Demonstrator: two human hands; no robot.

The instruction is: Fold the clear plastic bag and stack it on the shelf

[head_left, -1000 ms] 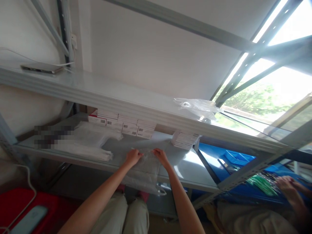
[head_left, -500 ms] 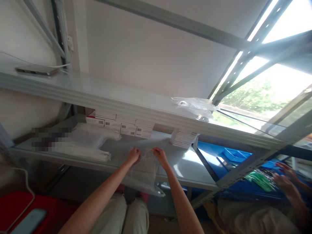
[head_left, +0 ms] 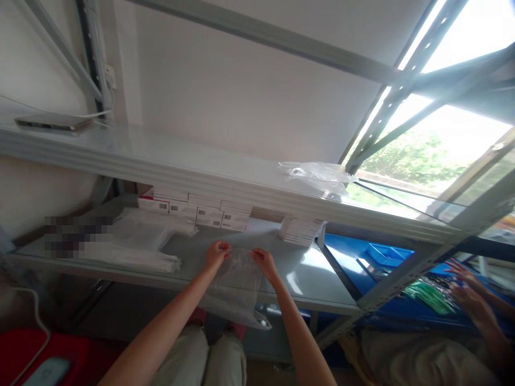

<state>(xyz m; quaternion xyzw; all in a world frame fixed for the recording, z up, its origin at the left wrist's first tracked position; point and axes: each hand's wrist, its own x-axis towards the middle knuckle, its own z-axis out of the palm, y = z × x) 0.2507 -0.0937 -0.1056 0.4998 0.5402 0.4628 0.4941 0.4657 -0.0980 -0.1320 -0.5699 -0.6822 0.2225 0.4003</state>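
Fingers of left hand [head_left: 216,253] and right hand [head_left: 262,260] pinch the top edge of a clear plastic bag [head_left: 235,289], one hand at each upper corner, both clenched on the film. Bag lies on the grey lower shelf [head_left: 306,279] at its front edge, lower part hanging over the edge toward the person's knees. Left of the hands, a stack of folded clear bags [head_left: 137,241] on the same shelf. Behind, against the wall, a row of white boxes [head_left: 201,210] with barcodes, and a smaller white box stack [head_left: 300,229] to the right. Upper shelf [head_left: 161,161] carries a crumpled bag [head_left: 317,177]. Far right, another person's hands [head_left: 466,292] over a blue bin [head_left: 386,257].
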